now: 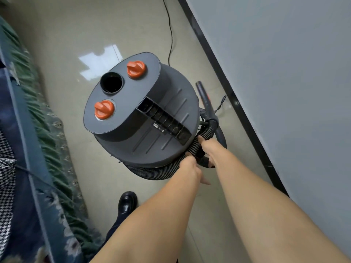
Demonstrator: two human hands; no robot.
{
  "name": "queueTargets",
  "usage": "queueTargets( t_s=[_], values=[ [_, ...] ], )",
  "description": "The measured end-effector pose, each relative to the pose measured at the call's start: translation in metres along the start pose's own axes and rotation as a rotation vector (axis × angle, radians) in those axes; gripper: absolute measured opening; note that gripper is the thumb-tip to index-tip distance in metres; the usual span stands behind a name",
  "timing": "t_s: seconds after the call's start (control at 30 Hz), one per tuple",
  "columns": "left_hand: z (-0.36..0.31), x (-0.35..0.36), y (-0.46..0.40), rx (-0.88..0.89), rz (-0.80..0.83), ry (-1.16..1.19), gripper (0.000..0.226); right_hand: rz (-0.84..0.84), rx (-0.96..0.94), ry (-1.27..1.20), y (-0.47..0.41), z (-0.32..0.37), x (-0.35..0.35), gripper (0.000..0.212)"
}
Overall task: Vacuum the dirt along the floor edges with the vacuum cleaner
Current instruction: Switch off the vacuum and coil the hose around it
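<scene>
A dark grey drum vacuum cleaner (144, 118) with two orange knobs and a round open port on top stands on the tiled floor. Its black ribbed hose (152, 172) curls around the near side of the drum. My left hand (188, 166) and my right hand (206, 147) both grip the hose at the drum's right side, close together. A black rigid wand (206, 101) rises from the hose beside the drum, toward the wall.
A grey wall (284, 73) with a black skirting strip (233, 103) runs diagonally on the right. A thin black power cord (171, 35) trails across the floor behind the vacuum. A bed with green patterned fabric (47, 130) fills the left. My black shoe (127, 203) stands near the vacuum.
</scene>
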State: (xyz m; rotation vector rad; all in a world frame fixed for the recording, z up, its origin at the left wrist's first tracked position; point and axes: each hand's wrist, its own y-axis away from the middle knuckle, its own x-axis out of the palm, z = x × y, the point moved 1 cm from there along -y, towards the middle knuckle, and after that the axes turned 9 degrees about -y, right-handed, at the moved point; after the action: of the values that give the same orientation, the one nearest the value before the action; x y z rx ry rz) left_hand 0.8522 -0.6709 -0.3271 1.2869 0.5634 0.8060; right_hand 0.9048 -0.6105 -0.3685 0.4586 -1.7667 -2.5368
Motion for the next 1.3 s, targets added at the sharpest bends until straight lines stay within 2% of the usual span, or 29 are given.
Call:
queueTargets(
  t_s=[0.07,0.13,0.27,0.37,0.47,0.67,0.73,0.87,1.03,1.3],
  values=[
    [0.001,-0.007,0.006,0.0,0.041,0.0,0.06,0.002,-0.001,-0.012,0.005,-0.001,0.0,0.032],
    [0.002,-0.019,0.011,0.034,0.066,-0.011,0.05,-0.011,-0.031,-0.025,0.015,-0.007,-0.002,0.034],
    [0.003,-0.047,0.03,0.211,0.043,-0.325,0.032,-0.129,-0.32,0.252,0.038,-0.015,-0.011,0.048],
    [-0.001,-0.064,0.062,0.534,-0.082,-0.682,0.019,-0.189,-0.593,0.507,0.071,-0.005,-0.018,0.053],
    [-0.009,-0.079,0.108,0.909,-0.213,-1.052,0.022,-0.243,-0.797,0.779,0.119,0.01,-0.021,0.053],
    [-0.037,-0.103,0.207,1.426,-0.448,-1.536,0.023,-0.253,-1.033,1.067,0.22,0.05,-0.004,0.052],
    [-0.052,-0.111,0.236,1.547,-0.519,-1.658,0.024,-0.257,-1.078,1.107,0.248,0.064,0.007,0.052],
    [-0.083,-0.131,0.282,1.597,-0.598,-1.787,0.032,-0.249,-1.121,1.133,0.29,0.087,0.039,0.052],
    [-0.132,-0.166,0.313,1.596,-0.632,-1.819,0.033,-0.243,-1.129,1.188,0.315,0.119,0.103,0.049],
    [-0.26,-0.249,0.366,1.599,-0.681,-1.918,0.043,-0.245,-1.033,1.136,0.336,0.185,0.241,0.052]
  ],
)
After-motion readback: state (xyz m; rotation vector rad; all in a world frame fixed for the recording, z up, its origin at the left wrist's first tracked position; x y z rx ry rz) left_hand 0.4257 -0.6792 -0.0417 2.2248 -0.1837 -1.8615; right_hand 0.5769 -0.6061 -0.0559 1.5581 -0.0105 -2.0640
